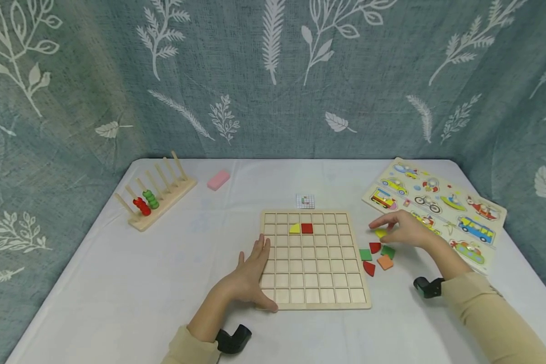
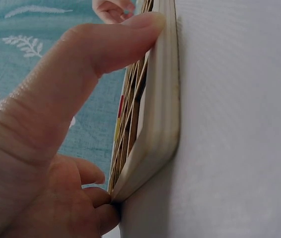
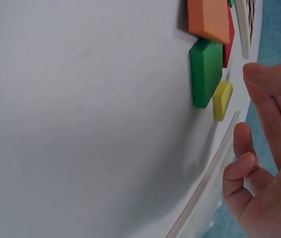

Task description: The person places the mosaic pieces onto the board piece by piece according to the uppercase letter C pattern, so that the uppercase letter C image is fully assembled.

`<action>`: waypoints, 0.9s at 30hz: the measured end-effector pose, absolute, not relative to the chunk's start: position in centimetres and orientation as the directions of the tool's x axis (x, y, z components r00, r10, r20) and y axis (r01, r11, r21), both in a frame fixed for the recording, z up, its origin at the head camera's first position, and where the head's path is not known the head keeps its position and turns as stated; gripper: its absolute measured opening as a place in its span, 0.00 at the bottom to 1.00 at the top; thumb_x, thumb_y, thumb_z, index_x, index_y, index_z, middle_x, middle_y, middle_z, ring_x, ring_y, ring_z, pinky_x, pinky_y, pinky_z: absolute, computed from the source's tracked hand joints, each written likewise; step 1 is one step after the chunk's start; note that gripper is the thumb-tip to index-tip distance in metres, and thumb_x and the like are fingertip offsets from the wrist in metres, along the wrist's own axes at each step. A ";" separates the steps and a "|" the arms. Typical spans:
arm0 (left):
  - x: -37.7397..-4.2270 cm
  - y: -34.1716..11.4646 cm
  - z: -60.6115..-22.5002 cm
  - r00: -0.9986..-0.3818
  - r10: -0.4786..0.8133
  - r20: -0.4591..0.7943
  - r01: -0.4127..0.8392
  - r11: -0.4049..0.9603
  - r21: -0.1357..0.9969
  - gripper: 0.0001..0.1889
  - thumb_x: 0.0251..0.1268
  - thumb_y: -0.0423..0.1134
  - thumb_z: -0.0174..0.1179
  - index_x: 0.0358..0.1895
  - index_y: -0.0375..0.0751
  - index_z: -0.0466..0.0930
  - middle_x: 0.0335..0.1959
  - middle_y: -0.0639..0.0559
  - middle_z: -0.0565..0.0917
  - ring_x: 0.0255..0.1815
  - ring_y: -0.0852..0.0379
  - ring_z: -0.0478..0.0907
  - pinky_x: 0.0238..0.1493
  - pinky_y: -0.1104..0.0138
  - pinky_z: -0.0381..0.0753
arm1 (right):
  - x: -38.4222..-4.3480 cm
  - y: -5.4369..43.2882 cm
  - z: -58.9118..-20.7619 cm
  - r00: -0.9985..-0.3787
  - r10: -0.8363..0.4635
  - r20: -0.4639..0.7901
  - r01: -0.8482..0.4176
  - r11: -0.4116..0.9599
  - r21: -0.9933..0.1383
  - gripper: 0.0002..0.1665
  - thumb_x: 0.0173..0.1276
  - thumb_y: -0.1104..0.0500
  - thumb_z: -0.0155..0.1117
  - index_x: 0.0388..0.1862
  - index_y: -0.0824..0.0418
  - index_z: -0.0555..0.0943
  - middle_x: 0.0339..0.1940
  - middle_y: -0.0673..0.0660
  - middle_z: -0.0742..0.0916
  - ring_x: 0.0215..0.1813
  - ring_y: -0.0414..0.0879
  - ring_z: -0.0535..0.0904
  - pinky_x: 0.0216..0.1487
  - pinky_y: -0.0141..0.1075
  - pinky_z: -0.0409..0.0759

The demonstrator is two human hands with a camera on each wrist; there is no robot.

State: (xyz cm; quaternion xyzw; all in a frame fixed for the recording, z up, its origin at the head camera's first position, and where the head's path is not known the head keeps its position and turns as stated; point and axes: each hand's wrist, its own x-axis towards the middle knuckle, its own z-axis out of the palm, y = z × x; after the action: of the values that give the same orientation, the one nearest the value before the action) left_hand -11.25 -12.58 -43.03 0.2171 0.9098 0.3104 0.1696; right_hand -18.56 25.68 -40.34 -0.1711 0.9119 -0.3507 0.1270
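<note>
My left hand (image 1: 247,278) rests along the left side of a wooden grid board (image 1: 316,307), fingers straight, with the thumb at its near corner. On the board lie a yellow rounded piece (image 1: 294,229) and a red square (image 1: 307,228), side by side. Over a loose yellow piece (image 3: 223,101) hovers my right hand (image 1: 405,230), its thumb and index finger apart in the head view. Close by lie green pieces (image 1: 366,254), red quarter-circle pieces (image 1: 369,268) and an orange square (image 1: 385,262).
A small patterned card (image 1: 305,201) lies beyond the board. At the back right is a vehicle picture puzzle (image 1: 437,202), partly under the right hand. A peg rack (image 1: 164,205) with red and green beads and a pink block (image 1: 218,180) stand at the back left.
</note>
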 end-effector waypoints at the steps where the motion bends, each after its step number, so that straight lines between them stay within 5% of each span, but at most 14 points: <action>1: -11.2 -12.6 -43.0 -0.848 0.500 -0.174 0.290 0.713 0.639 0.72 0.20 0.49 0.80 0.70 0.27 0.37 0.72 0.36 0.33 0.72 0.43 0.31 0.64 0.42 0.32 | -18.6 25.8 -40.4 -0.910 -0.399 -0.117 -0.218 0.699 -0.681 0.19 0.50 0.69 0.67 0.45 0.68 0.82 0.44 0.61 0.85 0.47 0.54 0.74 0.44 0.41 0.72; 9: -11.2 -12.6 -43.0 -0.852 0.493 -0.178 0.280 0.715 0.640 0.72 0.20 0.48 0.80 0.70 0.28 0.37 0.72 0.37 0.33 0.72 0.44 0.31 0.65 0.43 0.32 | -18.7 26.1 -40.5 -0.918 -0.370 -0.146 -0.191 0.732 -0.655 0.20 0.50 0.70 0.66 0.45 0.67 0.82 0.45 0.61 0.84 0.51 0.57 0.74 0.47 0.43 0.72; 27: -11.3 -12.5 -43.2 -0.857 0.483 -0.180 0.269 0.717 0.643 0.72 0.19 0.48 0.80 0.70 0.29 0.37 0.72 0.38 0.34 0.72 0.45 0.32 0.65 0.43 0.32 | -18.7 26.2 -40.9 -0.955 -0.268 -0.131 -0.133 0.776 -0.617 0.19 0.45 0.71 0.69 0.41 0.66 0.84 0.41 0.59 0.86 0.39 0.49 0.72 0.38 0.38 0.70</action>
State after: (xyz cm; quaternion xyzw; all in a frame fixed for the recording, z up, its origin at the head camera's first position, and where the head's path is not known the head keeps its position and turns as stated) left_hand -11.28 -12.54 -43.15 0.2066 0.9109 0.3141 0.1702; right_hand -18.72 26.17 -40.94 -0.1069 0.9363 -0.3173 0.1063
